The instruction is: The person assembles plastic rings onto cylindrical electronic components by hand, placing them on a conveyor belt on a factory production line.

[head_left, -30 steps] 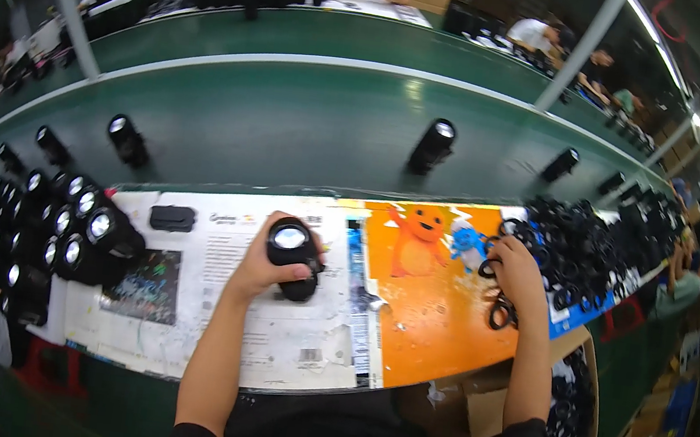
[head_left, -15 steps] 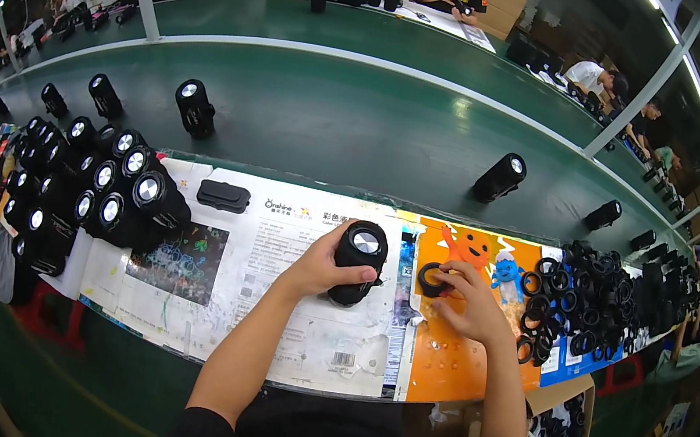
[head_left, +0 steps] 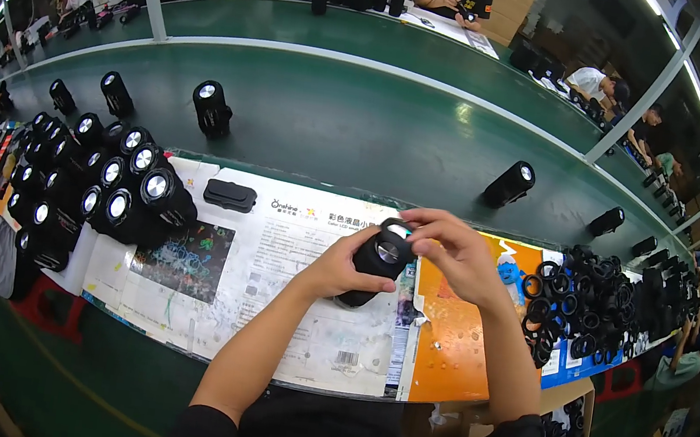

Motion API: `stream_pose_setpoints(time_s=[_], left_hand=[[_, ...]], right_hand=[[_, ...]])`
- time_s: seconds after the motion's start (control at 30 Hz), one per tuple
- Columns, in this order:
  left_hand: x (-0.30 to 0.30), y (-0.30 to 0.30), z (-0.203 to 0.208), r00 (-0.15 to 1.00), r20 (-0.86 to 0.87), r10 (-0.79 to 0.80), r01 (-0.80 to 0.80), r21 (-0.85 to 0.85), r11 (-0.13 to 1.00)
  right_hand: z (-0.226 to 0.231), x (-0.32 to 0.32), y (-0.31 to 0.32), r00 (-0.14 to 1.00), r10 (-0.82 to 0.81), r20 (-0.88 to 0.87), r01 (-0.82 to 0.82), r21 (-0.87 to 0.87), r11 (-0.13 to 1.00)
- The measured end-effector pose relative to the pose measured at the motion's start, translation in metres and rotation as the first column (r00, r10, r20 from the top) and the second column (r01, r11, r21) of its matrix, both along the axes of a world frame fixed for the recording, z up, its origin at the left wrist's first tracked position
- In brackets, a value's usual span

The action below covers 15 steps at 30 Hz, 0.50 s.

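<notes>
My left hand (head_left: 333, 265) wraps round a black cylindrical speaker (head_left: 373, 267) with a silver disc in its top end, over the white printed sheet on the bench. In my right hand (head_left: 458, 255) a black ring (head_left: 399, 228) is pinched between thumb and fingers. The ring is tilted over the speaker's top end, beside the silver disc; whether it is seated cannot be seen. A flat black oblong part (head_left: 230, 195) lies on the sheet to the left of my hands.
Several similar speakers (head_left: 157, 191) stand grouped at the left. Loose black rings (head_left: 573, 301) are heaped at the right, above an open cardboard box (head_left: 582, 399). Across the green conveyor belt (head_left: 335, 128) stand spaced speakers (head_left: 511, 184). Other people work beyond and on both sides.
My right hand has lifted the black ring off the orange sheet and brought it left to the speaker's top. The speaker has tilted slightly in my left hand. Speakers on the belt have shifted right.
</notes>
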<state>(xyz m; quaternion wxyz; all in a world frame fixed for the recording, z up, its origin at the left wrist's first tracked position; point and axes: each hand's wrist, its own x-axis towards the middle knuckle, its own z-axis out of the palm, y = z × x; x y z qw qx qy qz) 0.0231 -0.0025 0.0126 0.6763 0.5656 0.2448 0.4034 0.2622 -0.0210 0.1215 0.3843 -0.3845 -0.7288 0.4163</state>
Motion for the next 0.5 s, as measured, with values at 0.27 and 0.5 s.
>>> stream_pose_setpoints(time_s=[0.27, 0.5], left_hand=[[-0.003, 0.001, 0.001, 1.000, -0.006, -0.025, 0.025, 0.017, 1.000], [-0.002, 0.001, 0.007, 0.999, 0.004, -0.042, 0.042, 0.047, 0.998]], right_hand=[[0.023, -0.013, -0.002, 0.943, 0.073, 0.325, -0.102, 0.072, 0.992], [0.016, -0.013, -0.001, 0.909, 0.086, 0.409, -0.193, 0.229, 0.954]])
